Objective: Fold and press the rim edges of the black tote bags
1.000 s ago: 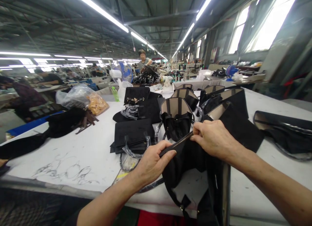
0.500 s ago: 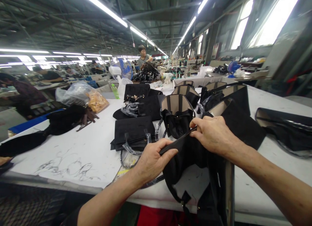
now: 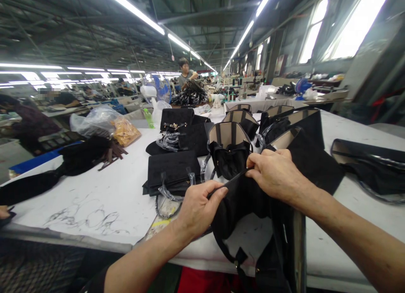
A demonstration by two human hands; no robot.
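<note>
A black handbag [image 3: 243, 196] hangs over the near table edge, its straps and beige-lined side drooping below. My left hand [image 3: 201, 204] pinches the left part of its upper edge between thumb and fingers. Further right along the same edge, my right hand [image 3: 274, 170] grips it with thumb and bent forefinger. Just beyond my hands stands an open black bag with a beige lining [image 3: 229, 135]. Left of it lies a flat black bag [image 3: 172, 168] with plastic-wrapped handles [image 3: 171, 194].
More black bags stand at the back [image 3: 240, 116] and one lies at the right [image 3: 367, 158]. Loose black threads [image 3: 85, 219] lie on the white tabletop [image 3: 126, 192]. Brown strips [image 3: 110, 158] and a bag of tan pieces [image 3: 126, 130] sit left. A co-worker [image 3: 186, 76] stands far back.
My left thumb and fingers have shifted slightly on the edge, which has turned a little so less of its flat face shows. A person's hand at the far left has moved slightly.
</note>
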